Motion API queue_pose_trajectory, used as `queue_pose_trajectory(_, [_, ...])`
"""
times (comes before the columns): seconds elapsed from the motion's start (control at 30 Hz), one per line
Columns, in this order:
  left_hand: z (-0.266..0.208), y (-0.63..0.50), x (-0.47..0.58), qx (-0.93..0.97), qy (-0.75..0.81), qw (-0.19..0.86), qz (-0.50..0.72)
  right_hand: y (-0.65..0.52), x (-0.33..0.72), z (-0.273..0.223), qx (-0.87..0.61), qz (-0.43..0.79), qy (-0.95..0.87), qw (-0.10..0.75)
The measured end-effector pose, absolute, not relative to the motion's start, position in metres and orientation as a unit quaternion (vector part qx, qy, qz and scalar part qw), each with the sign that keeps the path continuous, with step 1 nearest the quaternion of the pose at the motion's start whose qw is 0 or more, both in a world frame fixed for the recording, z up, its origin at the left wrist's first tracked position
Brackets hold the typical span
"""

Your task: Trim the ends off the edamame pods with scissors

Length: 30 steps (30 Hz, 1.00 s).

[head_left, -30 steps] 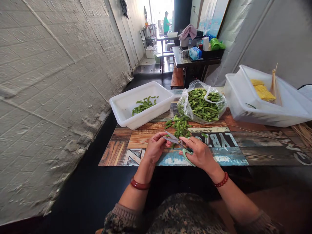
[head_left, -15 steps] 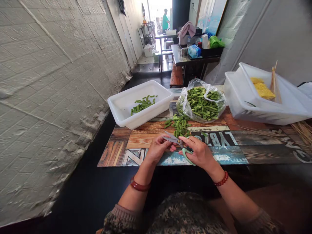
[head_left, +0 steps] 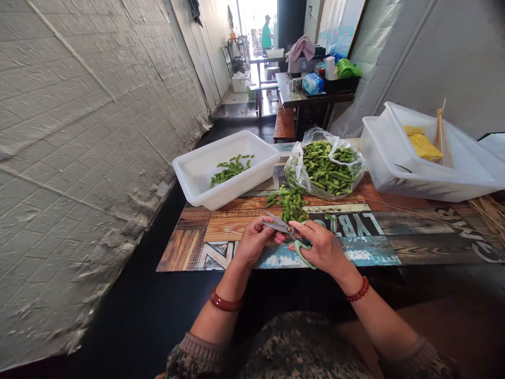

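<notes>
My right hand [head_left: 321, 243] is closed round the pale green handles of a pair of scissors [head_left: 281, 226], whose blades are parted and point left. Close by, my left hand [head_left: 254, 239] has its fingers pinched at the blades; what they hold is too small and hidden to make out. Just beyond both hands lies a loose pile of green edamame pods [head_left: 292, 202] on the table. Behind the pile stands a clear plastic bag [head_left: 294, 171] full of pods. A white plastic tub [head_left: 189, 181] at the left has some pods lying in it.
At the right, stacked white tubs [head_left: 384, 179] hold a yellow block [head_left: 424, 145] and thin wooden sticks [head_left: 440, 131]. More sticks lie at the table's [head_left: 189, 247] right end. A rough wall [head_left: 98, 158] runs along the left. Far back, a person in green [head_left: 266, 37] stands near the doorway.
The view has shifted very slightly. Both hands and the scissors keep nearly the same pose, with the blades still parted.
</notes>
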<state>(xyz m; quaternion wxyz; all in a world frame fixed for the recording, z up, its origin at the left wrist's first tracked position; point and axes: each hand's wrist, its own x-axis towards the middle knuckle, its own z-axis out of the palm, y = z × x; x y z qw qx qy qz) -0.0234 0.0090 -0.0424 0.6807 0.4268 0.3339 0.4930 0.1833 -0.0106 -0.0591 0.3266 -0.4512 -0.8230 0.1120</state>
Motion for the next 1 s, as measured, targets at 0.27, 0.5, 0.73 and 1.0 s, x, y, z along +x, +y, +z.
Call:
queue_pose_trajectory(0.27, [-0.0429, 0.0095, -0.0236, 0.412, 0.369, 0.653, 0.518, -0.0102, 0.1839, -0.0593, -0.455, 0.107, -0.822, 0.326])
queue_pose_trajectory(0.5, [-0.0475, 0.0111, -0.0234, 0.386, 0.366, 0.657, 0.534, -0.0102, 0.1833, -0.0590, -0.450, 0.108, -0.824, 0.327])
queue_pose_trajectory(0.73, [-0.0475, 0.0113, -0.0224, 0.405, 0.352, 0.663, 0.522, -0.0112, 0.1833, -0.0561, -0.436, 0.115, -0.824, 0.342])
queue_pose_trajectory(1.0, [-0.0389, 0.0102, -0.0221, 0.402, 0.363, 0.673, 0.504, -0.0095, 0.1848, -0.0636, -0.441, 0.140, -0.806, 0.369])
